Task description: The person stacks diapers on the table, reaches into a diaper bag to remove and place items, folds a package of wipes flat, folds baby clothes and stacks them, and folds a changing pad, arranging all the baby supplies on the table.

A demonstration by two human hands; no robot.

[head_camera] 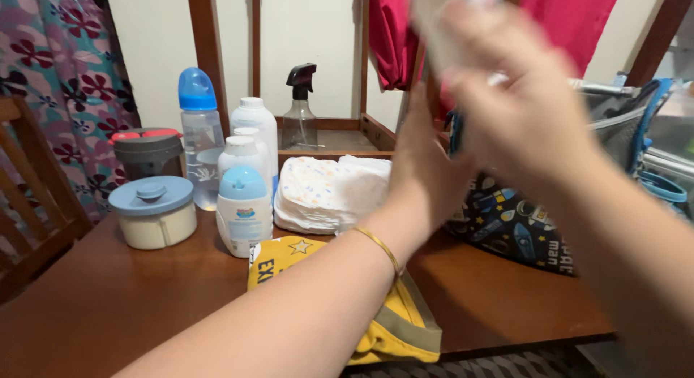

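My right hand [520, 110] clutches a blurry white bottle [448, 24] by its middle, probably light and slick, while my left hand [426, 168] hangs open beside the bag [520, 226].

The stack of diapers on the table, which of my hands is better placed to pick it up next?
Probably your left hand. It hovers open right beside the diaper stack and looks free. Your right hand is raised higher, over the dark printed bag, and seems to grip a blurred white object.
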